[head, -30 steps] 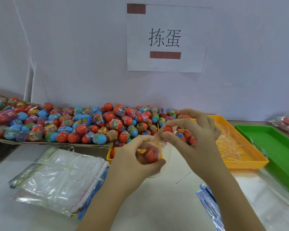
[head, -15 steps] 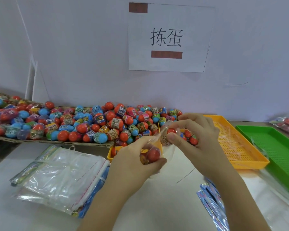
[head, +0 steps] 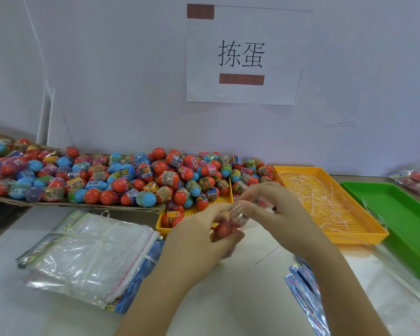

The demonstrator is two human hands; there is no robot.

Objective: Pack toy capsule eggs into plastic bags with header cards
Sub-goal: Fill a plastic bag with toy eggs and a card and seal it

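Beside yellow tray [head: 359, 237]: left hand [head: 197, 241] fingers grip plastic bag [head: 239, 215] holding red egg [head: 223, 231], right hand [head: 277, 212] pinches its top.

Loose plastic capsule eggs [head: 131, 180], red-orange and blue with printed bands, lie heaped left of the orange perforated plastic tray [head: 354, 238]. Just left of the tray's front, the left hand [head: 199, 241] grips a clear plastic bag [head: 228, 248] holding one red-orange egg [head: 222, 230]. The right hand [head: 277, 212] pinches a blurred second egg [head: 238, 214] at its mouth. A flat stack of clear plastic bags [head: 90, 253] lies well left of the tray. Glossy blue header cards [head: 306, 289] lie in front of it.
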